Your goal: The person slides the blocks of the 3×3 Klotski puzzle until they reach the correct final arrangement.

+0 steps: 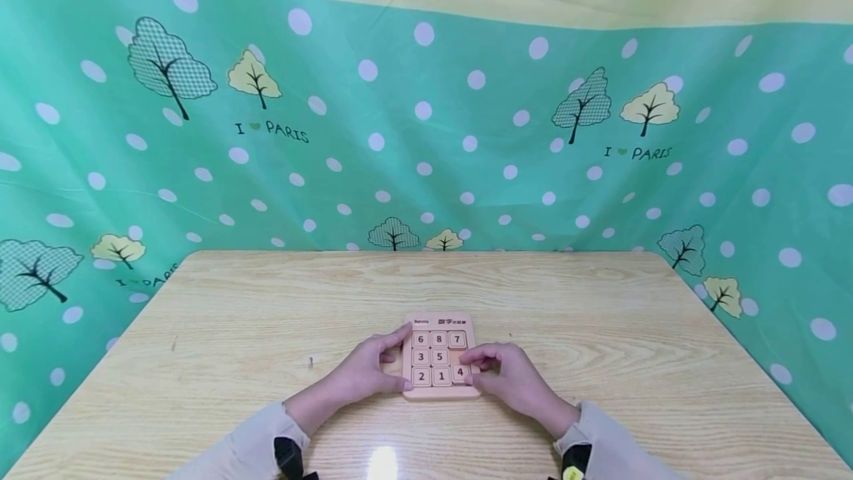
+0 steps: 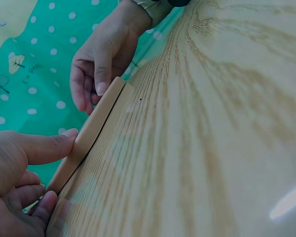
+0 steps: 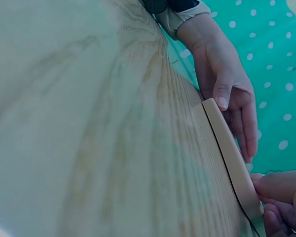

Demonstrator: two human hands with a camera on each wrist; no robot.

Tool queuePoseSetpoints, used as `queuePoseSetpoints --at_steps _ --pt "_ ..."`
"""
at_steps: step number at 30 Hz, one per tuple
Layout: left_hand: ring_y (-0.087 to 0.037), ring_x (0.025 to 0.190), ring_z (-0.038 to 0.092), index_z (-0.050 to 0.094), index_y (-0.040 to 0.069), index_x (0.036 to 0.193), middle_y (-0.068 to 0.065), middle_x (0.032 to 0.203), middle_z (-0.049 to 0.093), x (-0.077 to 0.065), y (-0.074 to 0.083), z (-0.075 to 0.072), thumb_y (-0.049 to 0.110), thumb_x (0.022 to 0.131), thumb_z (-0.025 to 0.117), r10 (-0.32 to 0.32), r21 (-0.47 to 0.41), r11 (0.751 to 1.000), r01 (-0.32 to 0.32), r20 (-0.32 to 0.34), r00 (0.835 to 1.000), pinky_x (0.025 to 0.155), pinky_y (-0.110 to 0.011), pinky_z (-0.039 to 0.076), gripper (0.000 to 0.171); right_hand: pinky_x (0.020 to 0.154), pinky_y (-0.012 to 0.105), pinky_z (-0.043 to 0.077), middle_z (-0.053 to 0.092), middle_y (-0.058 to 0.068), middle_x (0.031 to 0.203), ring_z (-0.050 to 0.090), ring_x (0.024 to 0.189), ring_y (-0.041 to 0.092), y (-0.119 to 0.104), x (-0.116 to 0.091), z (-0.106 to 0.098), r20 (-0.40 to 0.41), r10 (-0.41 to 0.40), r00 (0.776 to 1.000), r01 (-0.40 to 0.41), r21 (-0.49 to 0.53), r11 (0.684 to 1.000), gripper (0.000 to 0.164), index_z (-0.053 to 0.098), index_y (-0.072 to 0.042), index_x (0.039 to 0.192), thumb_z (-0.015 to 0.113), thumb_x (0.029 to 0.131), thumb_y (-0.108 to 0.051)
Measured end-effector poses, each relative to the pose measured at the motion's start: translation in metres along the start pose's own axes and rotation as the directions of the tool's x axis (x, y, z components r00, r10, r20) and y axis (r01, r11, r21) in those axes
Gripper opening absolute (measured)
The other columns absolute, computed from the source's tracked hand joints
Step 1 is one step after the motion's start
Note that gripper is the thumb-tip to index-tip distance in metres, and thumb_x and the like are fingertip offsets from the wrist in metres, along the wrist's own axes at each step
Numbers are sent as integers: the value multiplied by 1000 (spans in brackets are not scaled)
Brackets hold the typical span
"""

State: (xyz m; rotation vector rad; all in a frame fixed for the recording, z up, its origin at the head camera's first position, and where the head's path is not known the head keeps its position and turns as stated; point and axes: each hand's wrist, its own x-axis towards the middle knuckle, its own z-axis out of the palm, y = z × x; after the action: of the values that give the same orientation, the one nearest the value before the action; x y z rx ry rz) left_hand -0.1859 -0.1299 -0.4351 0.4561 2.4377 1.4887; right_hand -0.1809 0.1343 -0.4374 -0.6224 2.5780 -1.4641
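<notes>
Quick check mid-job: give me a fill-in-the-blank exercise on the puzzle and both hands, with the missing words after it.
1. In the head view, the left hand holds the board along its ___ side.
2. In the top row, between the 6 tile and the 7 tile, sits the tile marked ___.
3. Directly right of the 3 tile is the number ___.
4. The right hand touches the tile marked ___.

Missing words: left; 8; 5; 4.

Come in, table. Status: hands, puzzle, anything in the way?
Left hand holding number puzzle by its left side. Right hand touching 4 tile. In the way: right hand, partly covering empty slot above.
</notes>
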Motion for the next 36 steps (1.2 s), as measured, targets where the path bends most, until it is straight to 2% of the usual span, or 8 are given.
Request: queuePoseSetpoints --at_steps 10,15,27,36 --pt "-24 106 49 33 8 146 -16 145 39 0 0 -1 17 66 83 1 2 1000 -1 -1 1000 94 -41 41 95 76 22 49 70 0 96 59 85 14 3 13 0 -44 10 999 -12 -46 999 23 71 -9 101 73 78 -6" --pt "-24 105 48 33 8 146 -15 146 38 0 0 0 18 66 83 -2 6 1000 2 -3 1000 94 -41 42 95 75 22 49 70 1 96 59 84 14 3 16 0 -52 13 999 -15 -38 999 25 70 -8 102 74 77 -7" --pt "-23 104 49 33 10 146 -14 146 38 0 -1 -1 20 66 83 -9 29 1000 9 3 1000 91 -35 42 95 75 22 50 70 2 96 59 84 12 6 18 1 -80 -15 997 13 -31 999 25 70 -7 101 74 76 -5" --pt "-24 104 49 34 9 146 -16 144 39 -1 0 0 18 66 83 -8 4 1000 8 0 1000 91 -38 43 94 80 23 48 70 2 98 59 89 17 2 14 5 -63 19 998 -18 16 1000 28 70 -7 103 76 76 -10"
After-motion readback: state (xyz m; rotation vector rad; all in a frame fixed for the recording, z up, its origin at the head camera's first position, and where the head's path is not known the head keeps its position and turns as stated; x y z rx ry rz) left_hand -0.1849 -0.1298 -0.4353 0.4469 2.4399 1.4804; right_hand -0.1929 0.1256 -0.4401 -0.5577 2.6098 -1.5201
